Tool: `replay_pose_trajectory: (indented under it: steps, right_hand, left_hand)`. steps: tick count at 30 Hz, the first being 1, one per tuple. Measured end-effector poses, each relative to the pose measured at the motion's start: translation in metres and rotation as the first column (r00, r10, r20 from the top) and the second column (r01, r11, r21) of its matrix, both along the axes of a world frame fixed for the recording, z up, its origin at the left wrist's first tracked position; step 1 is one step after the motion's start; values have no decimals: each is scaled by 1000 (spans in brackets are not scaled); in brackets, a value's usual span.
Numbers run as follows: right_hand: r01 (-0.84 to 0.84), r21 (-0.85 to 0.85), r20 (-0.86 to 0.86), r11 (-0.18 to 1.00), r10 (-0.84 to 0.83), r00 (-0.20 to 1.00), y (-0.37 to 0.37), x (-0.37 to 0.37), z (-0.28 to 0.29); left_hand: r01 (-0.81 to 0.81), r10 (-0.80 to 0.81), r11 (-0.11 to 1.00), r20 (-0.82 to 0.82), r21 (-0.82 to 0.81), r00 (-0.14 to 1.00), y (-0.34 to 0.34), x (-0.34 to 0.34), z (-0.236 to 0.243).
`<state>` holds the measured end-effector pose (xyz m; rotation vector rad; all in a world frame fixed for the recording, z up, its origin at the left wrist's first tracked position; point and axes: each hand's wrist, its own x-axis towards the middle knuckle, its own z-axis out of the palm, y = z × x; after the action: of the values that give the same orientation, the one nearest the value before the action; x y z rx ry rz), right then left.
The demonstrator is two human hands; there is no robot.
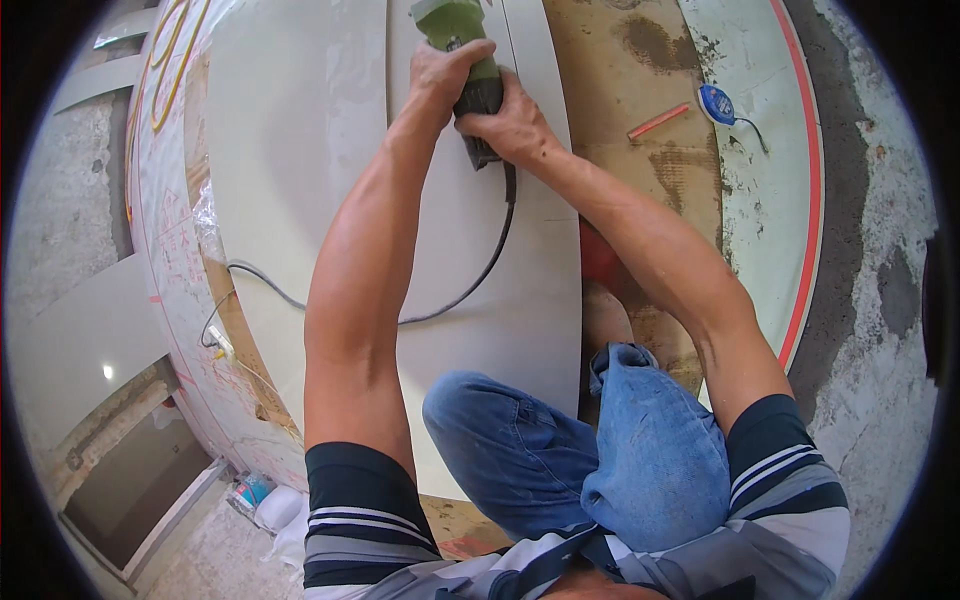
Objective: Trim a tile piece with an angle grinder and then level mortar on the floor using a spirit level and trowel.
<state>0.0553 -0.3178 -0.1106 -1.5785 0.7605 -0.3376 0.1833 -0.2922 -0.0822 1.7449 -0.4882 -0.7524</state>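
A green and black handheld power tool [467, 70] is held over a large pale grey panel [470, 380] at the top middle. My left hand [440, 80] grips its upper green part from the left, thumb across it. My right hand [512, 125] is wrapped round its black lower body from the right. A black cord [460, 295] runs from the tool's rear in a loop across the panel to the left. The tool's working end is at the top edge of the view, too small to make out. My jeans-covered knees [650, 450] are at the panel's lower right.
Brown cardboard [670, 180] lies right of the panel, with a red pencil-like stick [658, 121] and a blue tape measure [716, 104]. Further right runs a red-striped board [800, 300]. Yellow cords [160, 80], more panels [85, 330] and a tub [250, 495] are at the left.
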Motion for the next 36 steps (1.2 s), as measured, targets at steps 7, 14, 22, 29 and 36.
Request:
replay_pose_trajectory:
  steps: [7, 14, 22, 29, 36]
  right_hand:
    - [63, 27, -19, 998, -63, 998, -30, 20, -4]
    - [59, 69, -13, 996, -59, 998, -38, 32, -1]
    - [45, 78, -28, 996, -43, 999, -42, 35, -2]
    - [45, 69, -23, 997, -44, 999, -39, 34, -8]
    - [103, 117, -34, 988, -100, 994, -36, 27, -11]
  left_hand:
    - [58, -68, 987, 66, 150, 995, -36, 22, -5]
    - [61, -77, 965, 54, 256, 996, -47, 40, -9]
    - [71, -96, 984, 151, 165, 984, -51, 41, -9]
    - [46, -54, 981, 37, 188, 998, -48, 34, -5]
    - [119, -123, 987, 30, 108, 992, -47, 29, -17]
